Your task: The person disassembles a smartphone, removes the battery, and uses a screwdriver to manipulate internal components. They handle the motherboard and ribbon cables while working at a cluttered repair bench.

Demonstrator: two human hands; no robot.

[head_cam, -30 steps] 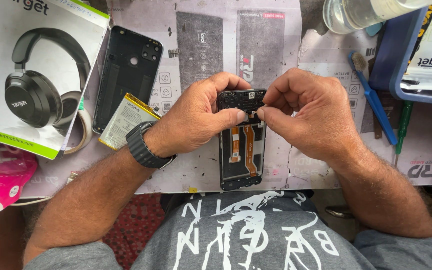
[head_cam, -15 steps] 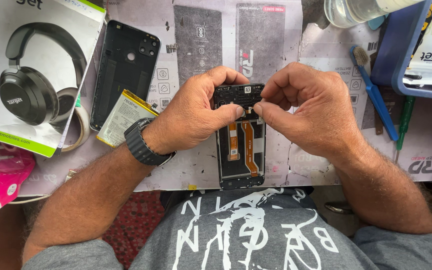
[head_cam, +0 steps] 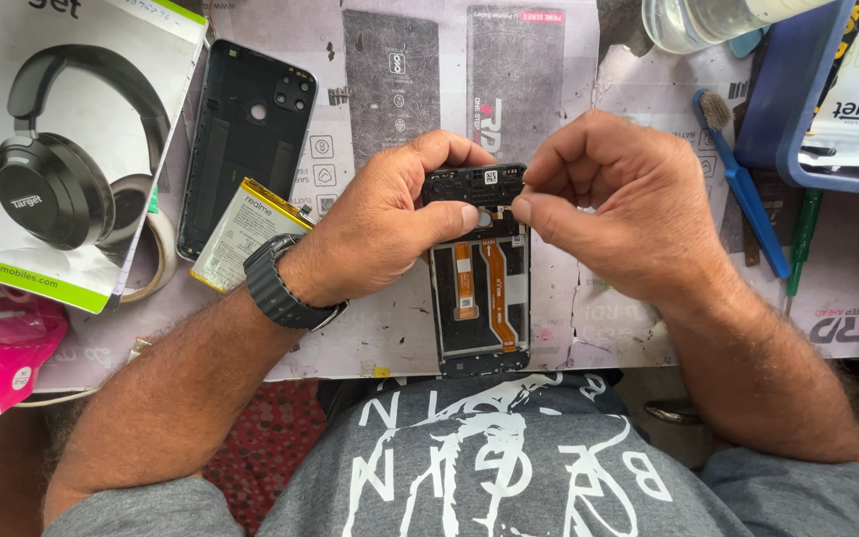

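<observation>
Your left hand (head_cam: 390, 224): grips the opened phone (head_cam: 479, 288) at its far end
Your right hand (head_cam: 618, 204): pinches narrow at the same end
Far left: back cover (head_cam: 246, 134), battery (head_cam: 241, 234)

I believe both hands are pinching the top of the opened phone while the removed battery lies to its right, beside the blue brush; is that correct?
Not quite. In the head view the battery lies to the left of the opened phone, beside the black back cover. The left hand and right hand do pinch the phone's top.
</observation>
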